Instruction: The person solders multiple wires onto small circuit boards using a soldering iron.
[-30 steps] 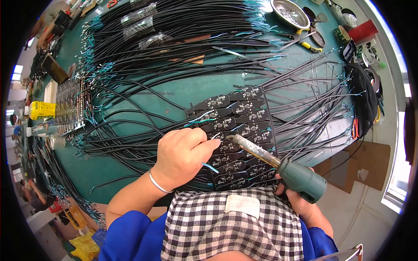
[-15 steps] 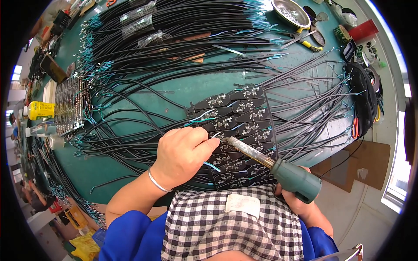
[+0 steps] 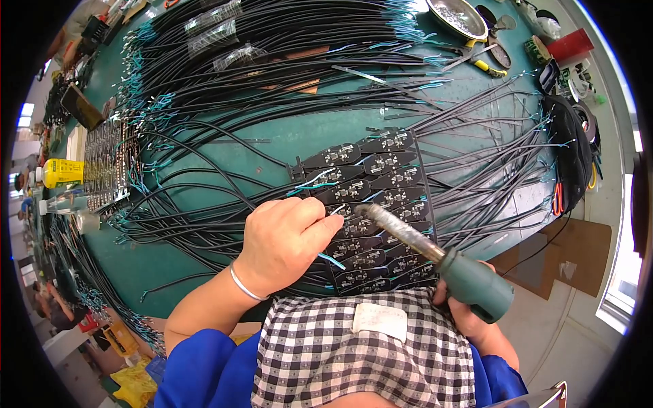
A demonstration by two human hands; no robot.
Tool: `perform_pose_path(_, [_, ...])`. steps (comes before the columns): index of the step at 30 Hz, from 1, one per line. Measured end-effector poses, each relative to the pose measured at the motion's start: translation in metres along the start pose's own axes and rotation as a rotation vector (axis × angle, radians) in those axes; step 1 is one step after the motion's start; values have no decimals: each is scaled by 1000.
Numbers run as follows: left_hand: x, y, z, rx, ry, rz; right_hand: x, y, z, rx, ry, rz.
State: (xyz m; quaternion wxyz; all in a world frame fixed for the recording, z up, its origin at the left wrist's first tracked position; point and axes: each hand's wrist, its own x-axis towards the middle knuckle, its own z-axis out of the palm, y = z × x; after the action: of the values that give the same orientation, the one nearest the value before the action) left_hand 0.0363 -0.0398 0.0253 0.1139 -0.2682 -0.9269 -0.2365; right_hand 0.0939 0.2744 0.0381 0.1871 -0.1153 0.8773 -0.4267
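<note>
My left hand (image 3: 286,238) is closed in a pinch on a thin wire (image 3: 335,211) at the panel of small black circuit boards (image 3: 391,163). Light blue wire ends (image 3: 331,260) poke out below its fingers. In my right hand (image 3: 466,316) is a soldering iron (image 3: 408,234) with a thick green handle, partly hiding the fingers. The iron's tip points up and left, just to the right of my left fingertips and over the boards. Whether the tip touches a board, I cannot tell. Black cables run under my left hand toward the panel.
Bundled black cables (image 3: 272,34) with blue wire ends cover the far side of the green table. More cables (image 3: 483,146) fan out at the right, beside a black bag (image 3: 568,149). A metal bowl (image 3: 459,17) and yellow-handled pliers (image 3: 488,68) lie far right; a yellow bottle (image 3: 63,173) stands left.
The soldering iron has shifted right with my right hand, its tip moving away from my left fingertips. My left hand keeps almost the same place and pinch.
</note>
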Motion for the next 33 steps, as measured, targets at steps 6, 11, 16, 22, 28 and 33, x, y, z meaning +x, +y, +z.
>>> perform_pose_path(6, [-1, 1, -2, -8, -18, -14, 8, -10, -1, 186, -58, 62])
perform_pose_path(11, [-2, 1, -1, -6, -16, -12, 12, -8, 0, 333, -45, 37])
perform_pose_path(16, [0, 3, 1, 3, 33, -15, 6, -4, 6, 326, 16, 91])
perform_pose_path(22, [2, 4, 0, -25, 32, -42, 8, -4, 5, 344, -5, 157])
perform_pose_path(28, [2, 4, 0, -55, 8, -85, 7, -4, 10, 384, 21, 196])
perform_pose_path(33, [3, 4, 0, -62, 9, -89, 9, -4, 10, 377, 22, 221])
